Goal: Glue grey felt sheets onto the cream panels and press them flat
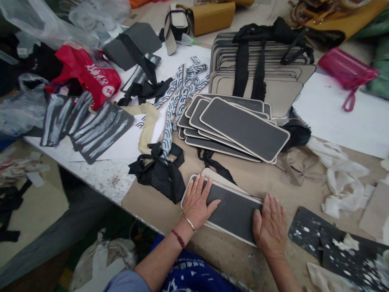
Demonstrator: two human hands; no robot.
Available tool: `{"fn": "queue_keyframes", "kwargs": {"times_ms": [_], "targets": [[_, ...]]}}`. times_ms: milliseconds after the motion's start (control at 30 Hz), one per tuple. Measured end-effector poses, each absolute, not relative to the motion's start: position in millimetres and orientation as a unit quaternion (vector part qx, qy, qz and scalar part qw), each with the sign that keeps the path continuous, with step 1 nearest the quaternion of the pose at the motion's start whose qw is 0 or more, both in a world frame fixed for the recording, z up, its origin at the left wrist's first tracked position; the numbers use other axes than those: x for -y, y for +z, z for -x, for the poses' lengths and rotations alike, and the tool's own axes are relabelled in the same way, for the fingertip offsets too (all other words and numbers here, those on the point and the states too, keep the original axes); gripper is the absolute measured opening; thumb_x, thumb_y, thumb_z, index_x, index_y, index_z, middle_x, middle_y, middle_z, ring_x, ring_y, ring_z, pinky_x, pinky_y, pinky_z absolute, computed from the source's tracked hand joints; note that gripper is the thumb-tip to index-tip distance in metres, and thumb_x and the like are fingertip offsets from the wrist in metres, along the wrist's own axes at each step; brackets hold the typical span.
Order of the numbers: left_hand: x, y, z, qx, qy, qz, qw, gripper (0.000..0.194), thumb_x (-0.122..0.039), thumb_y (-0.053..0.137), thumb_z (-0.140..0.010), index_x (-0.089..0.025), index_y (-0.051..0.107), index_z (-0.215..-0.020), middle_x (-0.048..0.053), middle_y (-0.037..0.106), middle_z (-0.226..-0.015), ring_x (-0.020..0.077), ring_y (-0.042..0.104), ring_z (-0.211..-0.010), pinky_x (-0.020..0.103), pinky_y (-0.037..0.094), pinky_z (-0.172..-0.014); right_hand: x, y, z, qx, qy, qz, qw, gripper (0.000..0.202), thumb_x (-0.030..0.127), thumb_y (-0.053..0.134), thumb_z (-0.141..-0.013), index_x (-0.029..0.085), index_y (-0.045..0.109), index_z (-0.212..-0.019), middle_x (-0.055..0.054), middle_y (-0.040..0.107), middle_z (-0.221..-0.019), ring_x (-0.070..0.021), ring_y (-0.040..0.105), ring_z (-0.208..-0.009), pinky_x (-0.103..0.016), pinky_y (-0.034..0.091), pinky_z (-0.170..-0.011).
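A dark grey rectangular panel (232, 207) with rounded corners and a pale edge lies in front of me. Under it, a beige panel (217, 177) shows along the far side. My left hand (197, 199) rests on the panel's left end, fingers stretched out and thumb apart. On the right end lies my right hand (271, 225), its fingers straight and its thumb on the dark surface. Just beyond is a loose stack of similar grey panels (244, 129). Behind that, beige panels (258, 83) stand in a dense row with black straps (241, 67) over them.
Black fabric strips (161, 172) and patterned strips (179, 93) lie left of the panels. White-smeared dark boards (101, 127) and a red bag (86, 73) are farther left. White-spotted dark boards (343, 251) and pale cloth scraps (340, 174) lie right. A pink pouch (346, 69) sits back right.
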State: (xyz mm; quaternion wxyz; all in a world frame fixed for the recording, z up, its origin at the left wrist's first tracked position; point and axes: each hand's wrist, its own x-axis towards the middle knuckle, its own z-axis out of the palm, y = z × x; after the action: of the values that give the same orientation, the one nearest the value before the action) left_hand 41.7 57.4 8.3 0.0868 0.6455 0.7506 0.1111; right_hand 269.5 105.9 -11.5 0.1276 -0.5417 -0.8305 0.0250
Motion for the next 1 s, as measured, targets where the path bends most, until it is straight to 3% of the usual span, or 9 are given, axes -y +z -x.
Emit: {"fn": "queue_keyframes", "kwargs": {"times_ms": [100, 233, 367, 433, 600, 1000], "targets": [[-58.0, 11.1, -37.5, -0.757, 0.102, -0.640, 0.081, 0.063, -0.051, 0.046, -0.079, -0.019, 0.034, -0.133, 0.015, 0.029, -0.141, 0.0292, 0.026, -0.129, 0.050, 0.023, -0.104, -107.6, -11.0, -269.7, 0.828, 0.031, 0.548, 0.117, 0.056, 0.034, 0.025, -0.090, 0.009, 0.015, -0.139, -0.017, 0.029, -0.139, -0.0286, 0.020, -0.130, -0.053, 0.021, -0.103], [-59.3, 12.6, -40.9, -0.758, 0.100, -0.641, 0.067, 0.063, -0.048, 0.047, -0.080, -0.015, 0.036, -0.132, 0.020, 0.029, -0.139, 0.0340, 0.025, -0.128, 0.054, 0.021, -0.102, -113.7, -3.1, -268.8, 0.827, 0.036, 0.553, 0.095, 0.056, 0.038, 0.029, -0.089, 0.008, 0.023, -0.137, -0.016, 0.032, -0.137, -0.0261, 0.021, -0.130, -0.050, 0.020, -0.105], [-58.6, 10.0, -44.7, -0.752, 0.107, -0.648, 0.053, 0.061, -0.045, 0.046, -0.080, -0.011, 0.038, -0.130, 0.023, 0.029, -0.138, 0.0363, 0.026, -0.127, 0.056, 0.020, -0.101, -104.1, 15.4, -244.8, 0.774, 0.015, 0.627, 0.089, 0.055, 0.036, 0.037, -0.087, 0.004, 0.033, -0.131, -0.021, 0.031, -0.137, -0.0301, 0.018, -0.130, -0.055, 0.016, -0.104], [-57.2, 7.1, -44.7, -0.750, 0.112, -0.650, 0.046, 0.061, -0.044, 0.045, -0.081, -0.010, 0.036, -0.131, 0.024, 0.027, -0.139, 0.0364, 0.024, -0.128, 0.057, 0.019, -0.101, -91.2, 21.8, -217.3, 0.767, 0.032, 0.630, 0.114, 0.058, 0.035, 0.038, -0.086, 0.001, 0.030, -0.132, -0.022, 0.028, -0.138, -0.0295, 0.014, -0.131, -0.052, 0.018, -0.105], [-54.6, 2.7, -43.7, -0.742, 0.117, -0.659, 0.040, 0.056, -0.038, 0.042, -0.084, -0.010, 0.033, -0.133, 0.023, 0.022, -0.141, 0.0338, 0.018, -0.131, 0.056, 0.018, -0.102, -68.4, 15.2, -166.3, 0.857, 0.132, 0.475, 0.150, 0.064, 0.037, 0.043, -0.084, 0.002, 0.024, -0.135, -0.017, 0.025, -0.141, -0.0240, 0.008, -0.133, -0.044, 0.021, -0.108], [-57.4, 3.6, -46.9, -0.736, 0.117, -0.666, 0.033, 0.064, -0.041, 0.044, -0.082, -0.012, 0.026, -0.136, 0.022, 0.018, -0.143, 0.0361, 0.015, -0.131, 0.059, 0.019, -0.101, -84.3, 2.8, -248.4, 0.800, 0.112, 0.574, 0.137, 0.067, 0.035, 0.040, -0.087, 0.010, 0.006, -0.140, -0.014, 0.022, -0.143, -0.0251, 0.013, -0.132, -0.048, 0.025, -0.105]]}}
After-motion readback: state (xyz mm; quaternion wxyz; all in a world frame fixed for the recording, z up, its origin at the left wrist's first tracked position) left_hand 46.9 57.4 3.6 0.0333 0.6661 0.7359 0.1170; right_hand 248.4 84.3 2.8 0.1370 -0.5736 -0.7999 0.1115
